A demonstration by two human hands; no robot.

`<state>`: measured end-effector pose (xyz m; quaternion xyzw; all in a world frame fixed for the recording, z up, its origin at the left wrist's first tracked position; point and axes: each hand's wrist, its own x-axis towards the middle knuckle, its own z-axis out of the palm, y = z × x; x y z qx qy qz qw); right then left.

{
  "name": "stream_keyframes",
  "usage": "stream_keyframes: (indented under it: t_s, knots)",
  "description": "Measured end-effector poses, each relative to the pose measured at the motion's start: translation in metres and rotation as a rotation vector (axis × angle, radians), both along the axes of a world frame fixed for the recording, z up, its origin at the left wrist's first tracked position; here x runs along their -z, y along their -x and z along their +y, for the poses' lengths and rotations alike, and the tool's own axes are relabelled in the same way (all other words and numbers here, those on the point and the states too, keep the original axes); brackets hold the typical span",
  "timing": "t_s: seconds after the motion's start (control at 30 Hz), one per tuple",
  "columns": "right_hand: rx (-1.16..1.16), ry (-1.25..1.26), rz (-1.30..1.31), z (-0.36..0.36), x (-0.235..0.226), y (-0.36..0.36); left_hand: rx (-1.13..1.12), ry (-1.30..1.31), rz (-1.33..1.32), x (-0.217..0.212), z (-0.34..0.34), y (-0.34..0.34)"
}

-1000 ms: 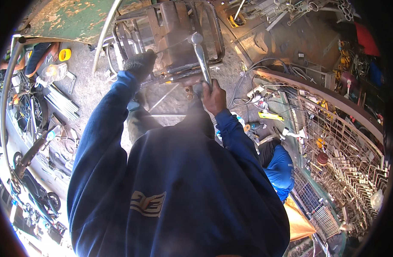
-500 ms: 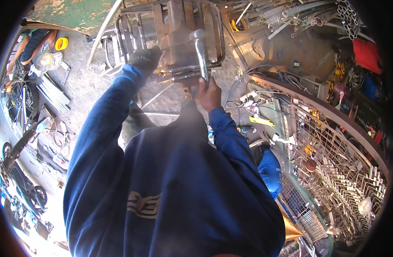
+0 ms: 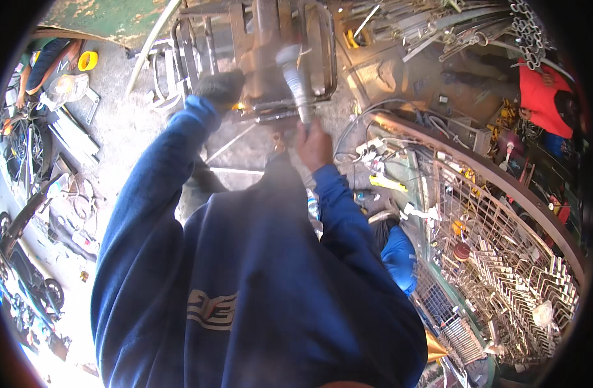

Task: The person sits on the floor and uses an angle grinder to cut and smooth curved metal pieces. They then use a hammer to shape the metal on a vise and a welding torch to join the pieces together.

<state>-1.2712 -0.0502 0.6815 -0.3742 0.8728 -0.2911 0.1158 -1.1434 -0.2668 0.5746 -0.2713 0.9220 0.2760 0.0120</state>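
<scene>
My right hand (image 3: 314, 143), bare, grips the lower end of a hammer (image 3: 295, 84) with a silver-grey handle, blurred by motion. Its head is raised over a brown metal workpiece (image 3: 261, 64) of plates and bars, with a dark tubular frame (image 3: 333, 52) around it. On the workpiece's left side is my left hand (image 3: 219, 89) in a dark glove. Its fingers look closed, and what they hold is hidden. A short rod (image 3: 277, 118) lies along the near edge of the workpiece.
A rusty wire-mesh rack (image 3: 503, 207) with many bent metal pieces stands at right. Metal tubes (image 3: 438, 29) are piled at far right, near a person in red (image 3: 545, 97). Another person in blue (image 3: 398, 258) is close on my right. Cables (image 3: 348, 129) and flat bars (image 3: 73, 136) lie on the floor.
The hammer has tilted a little to the left and is more blurred. My left hand stays at the workpiece. More of the person in red shows at the far right.
</scene>
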Motion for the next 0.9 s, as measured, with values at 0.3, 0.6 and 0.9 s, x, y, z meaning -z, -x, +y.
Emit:
stream_keyframes:
  t_s: [0.3,0.6,0.9]
  knots:
    - [-0.003,0.629,-0.040,-0.021,-0.082,0.061,0.025,-0.007,-0.001,0.003,0.002,0.005]
    - [0.089,-0.037,-0.046,0.012,0.013,0.000,0.033,0.012,0.114,-0.007,0.003,0.003]
    - [0.019,0.958,0.147,-0.028,-0.100,0.069,0.067,-0.007,-0.066,-0.012,0.001,0.009]
